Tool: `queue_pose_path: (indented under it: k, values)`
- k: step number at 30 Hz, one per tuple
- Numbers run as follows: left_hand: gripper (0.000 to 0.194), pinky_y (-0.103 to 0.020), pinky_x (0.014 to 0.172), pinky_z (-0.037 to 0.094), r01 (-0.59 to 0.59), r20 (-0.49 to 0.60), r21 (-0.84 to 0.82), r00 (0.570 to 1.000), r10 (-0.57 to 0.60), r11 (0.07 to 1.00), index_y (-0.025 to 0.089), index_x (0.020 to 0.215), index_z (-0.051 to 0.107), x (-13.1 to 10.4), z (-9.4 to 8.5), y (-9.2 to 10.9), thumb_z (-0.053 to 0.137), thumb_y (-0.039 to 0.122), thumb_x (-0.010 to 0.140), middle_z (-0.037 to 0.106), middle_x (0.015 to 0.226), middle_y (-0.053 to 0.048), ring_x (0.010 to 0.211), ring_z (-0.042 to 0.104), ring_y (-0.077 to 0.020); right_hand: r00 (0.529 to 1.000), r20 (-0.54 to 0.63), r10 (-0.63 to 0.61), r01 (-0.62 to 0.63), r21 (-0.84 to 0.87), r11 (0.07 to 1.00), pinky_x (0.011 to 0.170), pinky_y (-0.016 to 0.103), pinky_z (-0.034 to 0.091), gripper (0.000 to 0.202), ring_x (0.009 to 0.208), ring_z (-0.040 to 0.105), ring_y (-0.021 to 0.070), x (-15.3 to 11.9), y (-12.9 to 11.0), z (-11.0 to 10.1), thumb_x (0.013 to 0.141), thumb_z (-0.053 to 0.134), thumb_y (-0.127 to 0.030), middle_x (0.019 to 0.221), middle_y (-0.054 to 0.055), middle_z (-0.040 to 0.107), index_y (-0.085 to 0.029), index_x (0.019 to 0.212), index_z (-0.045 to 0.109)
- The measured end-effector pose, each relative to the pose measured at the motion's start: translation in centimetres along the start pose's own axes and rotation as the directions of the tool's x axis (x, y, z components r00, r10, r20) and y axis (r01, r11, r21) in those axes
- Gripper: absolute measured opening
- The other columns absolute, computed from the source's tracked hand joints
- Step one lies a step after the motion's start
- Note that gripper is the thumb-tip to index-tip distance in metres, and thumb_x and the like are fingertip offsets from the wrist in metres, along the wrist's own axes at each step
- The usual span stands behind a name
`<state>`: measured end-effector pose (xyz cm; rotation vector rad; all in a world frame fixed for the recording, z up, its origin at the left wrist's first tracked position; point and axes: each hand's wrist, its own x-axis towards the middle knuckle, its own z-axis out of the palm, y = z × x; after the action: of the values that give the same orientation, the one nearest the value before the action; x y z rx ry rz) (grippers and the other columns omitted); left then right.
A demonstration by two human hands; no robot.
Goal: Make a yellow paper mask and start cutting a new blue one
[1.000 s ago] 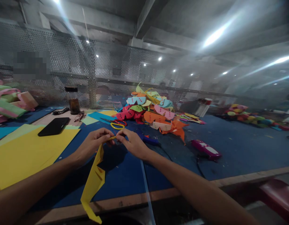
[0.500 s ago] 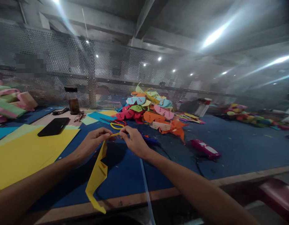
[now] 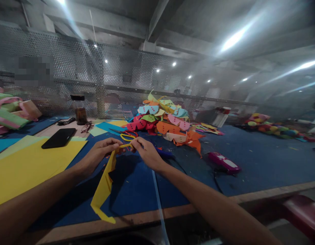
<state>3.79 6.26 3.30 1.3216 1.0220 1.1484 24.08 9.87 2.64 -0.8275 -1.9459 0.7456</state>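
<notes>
A cut and folded yellow paper piece (image 3: 103, 190) hangs over the blue table mat, its lower end near the front edge. My left hand (image 3: 102, 151) pinches the upper part of it between thumb and fingers. A narrow yellow strip at its top runs across to my right hand (image 3: 144, 151), whose fingertips are closed on the strip's other end. Scissors with yellow and red handles (image 3: 126, 136) lie just behind my hands. A blue tool (image 3: 165, 153) lies partly hidden behind my right hand.
Colourful paper masks (image 3: 170, 122) are piled behind my hands. Yellow sheets (image 3: 32, 166) and a black phone (image 3: 59, 138) lie left, with a dark-lidded jar (image 3: 80, 110) beyond. A magenta device (image 3: 223, 162) sits right. Perforated metal screen (image 3: 121, 78) stands along the back.
The lower part of the hanging yellow paper has swung slightly left and up. Both hands keep nearly the same place and their grip on it.
</notes>
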Motion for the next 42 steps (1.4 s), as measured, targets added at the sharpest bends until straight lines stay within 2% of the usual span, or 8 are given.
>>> queue_pose_path:
  k: [3, 8, 13, 19, 25, 31, 36, 42]
  values:
    - [0.022, -0.024, 0.061, 0.048, 0.111, 0.025, -0.148, 0.994, -0.108, 0.983, 0.018, 0.095, 0.067, -0.3, 0.3, 0.5, 0.075, 0.03, 0.078, 0.077, 0.089, -0.008, 0.078, 0.07, -0.0194, 0.999, 0.007, 0.047, -0.047, 0.135, 0.99, 0.074, 0.027, 0.049, 0.023, 0.074, 0.062, 0.0137, 0.4, 0.1, -0.2, 0.099, 0.045, -0.031, 0.079, 0.001, 0.064, -0.018, 0.09, 0.062]
    - [0.024, -0.023, 0.054, 0.05, 0.24, 0.212, -0.28, 0.96, -0.184, 0.929, 0.018, 0.098, 0.067, -0.2, 0.1, 0.4, 0.075, 0.026, 0.077, 0.075, 0.085, -0.006, 0.066, 0.068, -0.0164, 0.99, 0.137, 0.04, -0.072, 0.24, 0.968, 0.08, 0.029, 0.05, 0.017, 0.08, 0.063, 0.0142, 0.4, -0.1, -0.5, 0.089, 0.062, -0.034, 0.092, 0.002, 0.069, -0.019, 0.095, 0.069]
    - [0.022, -0.022, 0.056, 0.05, 0.317, 0.303, -0.264, 0.924, -0.234, 0.911, 0.018, 0.088, 0.068, 0.3, -0.5, 0.2, 0.079, 0.03, 0.074, 0.073, 0.079, -0.006, 0.064, 0.067, -0.0159, 0.958, 0.284, -0.025, -0.088, 0.378, 0.921, 0.089, 0.031, 0.048, 0.031, 0.094, 0.066, 0.0172, -0.1, -0.5, -0.5, 0.083, 0.072, -0.047, 0.098, 0.004, 0.072, -0.02, 0.098, 0.073]
    - [0.019, -0.023, 0.054, 0.047, 0.281, 0.384, -0.178, 0.902, -0.196, 0.943, 0.018, 0.085, 0.069, 0.6, -0.8, 0.3, 0.076, 0.033, 0.076, 0.072, 0.075, -0.006, 0.058, 0.064, -0.0152, 0.932, 0.358, -0.044, -0.12, 0.424, 0.898, 0.09, 0.033, 0.049, 0.041, 0.085, 0.068, 0.0168, -0.2, -0.5, -0.4, 0.08, 0.074, -0.052, 0.083, 0.003, 0.072, -0.018, 0.103, 0.072]
    - [0.024, -0.026, 0.073, 0.054, 0.335, 0.357, -0.236, 0.903, -0.239, 0.912, 0.019, 0.099, 0.071, 0.7, -1.1, -0.3, 0.068, 0.038, 0.084, 0.075, 0.098, -0.01, 0.088, 0.072, -0.0214, 0.953, 0.302, -0.034, -0.08, 0.357, 0.931, 0.086, 0.031, 0.05, 0.037, 0.086, 0.067, 0.0159, 0.2, 0.0, -0.6, 0.079, 0.075, -0.052, 0.091, 0.003, 0.072, -0.019, 0.095, 0.073]
    - [0.03, -0.03, 0.086, 0.054, 0.385, 0.376, -0.335, 0.892, -0.252, 0.86, 0.02, 0.106, 0.071, 1.1, -1.8, -1.0, 0.061, 0.044, 0.09, 0.075, 0.108, -0.01, 0.096, 0.072, -0.022, 0.965, 0.262, 0.001, -0.089, 0.323, 0.942, 0.08, 0.029, 0.051, 0.034, 0.083, 0.065, 0.0153, 0.5, 0.1, -1.1, 0.078, 0.076, -0.049, 0.089, 0.002, 0.07, -0.018, 0.092, 0.072]
    - [0.026, -0.029, 0.074, 0.058, 0.394, 0.244, -0.357, 0.915, -0.322, 0.847, 0.019, 0.107, 0.072, 2.0, -3.2, -0.5, 0.06, 0.037, 0.091, 0.075, 0.104, -0.008, 0.088, 0.073, -0.0218, 0.985, 0.174, -0.014, -0.04, 0.304, 0.952, 0.076, 0.027, 0.049, 0.033, 0.075, 0.061, 0.0124, 1.2, 0.4, -2.1, 0.077, 0.077, -0.048, 0.086, 0.001, 0.069, -0.019, 0.091, 0.072]
    - [0.019, -0.031, 0.063, 0.059, 0.275, 0.095, -0.407, 0.961, -0.259, 0.871, 0.015, 0.1, 0.074, 2.2, -4.0, 0.3, 0.064, 0.024, 0.086, 0.076, 0.093, -0.009, 0.073, 0.074, -0.0224, 0.998, 0.002, 0.061, -0.057, 0.379, 0.924, 0.076, 0.026, 0.05, 0.027, 0.075, 0.059, 0.0118, 1.8, 0.7, -3.6, 0.075, 0.079, -0.041, 0.09, 0.0, 0.068, -0.021, 0.092, 0.072]
